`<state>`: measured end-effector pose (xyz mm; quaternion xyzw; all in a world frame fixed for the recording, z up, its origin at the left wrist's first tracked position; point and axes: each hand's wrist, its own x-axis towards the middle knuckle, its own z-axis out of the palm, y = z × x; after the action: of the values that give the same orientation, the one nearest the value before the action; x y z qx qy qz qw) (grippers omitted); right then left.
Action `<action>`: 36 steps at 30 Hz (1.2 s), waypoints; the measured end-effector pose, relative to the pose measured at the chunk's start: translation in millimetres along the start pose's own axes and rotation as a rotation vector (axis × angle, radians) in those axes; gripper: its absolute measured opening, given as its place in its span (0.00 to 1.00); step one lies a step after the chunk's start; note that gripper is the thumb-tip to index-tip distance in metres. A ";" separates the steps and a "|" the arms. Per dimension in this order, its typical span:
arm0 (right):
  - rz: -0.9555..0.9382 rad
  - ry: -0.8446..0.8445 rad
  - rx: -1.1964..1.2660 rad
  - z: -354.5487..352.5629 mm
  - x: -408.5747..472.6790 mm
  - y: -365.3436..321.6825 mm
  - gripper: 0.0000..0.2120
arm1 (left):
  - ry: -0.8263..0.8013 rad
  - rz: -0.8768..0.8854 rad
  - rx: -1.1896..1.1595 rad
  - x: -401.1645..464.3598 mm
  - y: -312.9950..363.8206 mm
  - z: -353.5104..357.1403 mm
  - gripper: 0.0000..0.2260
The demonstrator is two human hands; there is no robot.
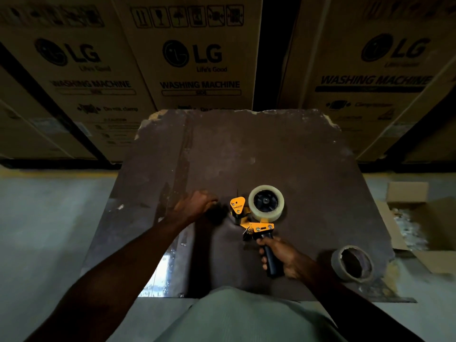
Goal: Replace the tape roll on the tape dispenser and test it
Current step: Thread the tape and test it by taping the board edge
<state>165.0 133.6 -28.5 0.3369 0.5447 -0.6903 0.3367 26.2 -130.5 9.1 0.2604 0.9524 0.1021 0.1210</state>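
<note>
A yellow and black tape dispenser (249, 219) lies on the dark worn table (246, 149), with a clear tape roll (266, 202) mounted on its black hub. My right hand (281, 257) grips the dispenser's dark handle. My left hand (195, 206) rests on the table just left of the dispenser's front end, fingers curled; whether it pinches the tape end is too dark to tell. A used-up cardboard tape core (352, 264) lies on the table to the right of my right hand.
Large washing-machine cartons (192, 58) stand close behind the table. An open cardboard box (409, 218) sits on the floor at the right. A shiny strip (160, 275) lies along the table's front left edge. Grey floor lies on both sides.
</note>
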 end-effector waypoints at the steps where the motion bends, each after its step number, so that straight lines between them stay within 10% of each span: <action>1: 0.002 0.000 -0.005 0.5 -0.6 -0.5 0.05 | -0.001 -0.035 -0.021 2.9 1.3 -0.1 0.12; 15: 0.003 0.025 -0.003 4.4 -2.8 -0.9 0.01 | 0.189 -0.495 -0.890 33.5 48.5 18.7 0.10; 36: -0.043 0.078 -0.092 3.9 -10.3 -0.9 0.08 | 0.312 -0.542 -1.349 18.3 79.3 45.3 0.17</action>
<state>169.5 131.0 -18.7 0.3362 0.5956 -0.6579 0.3155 61.1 -48.1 -16.8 -0.1319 0.7199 0.6671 0.1389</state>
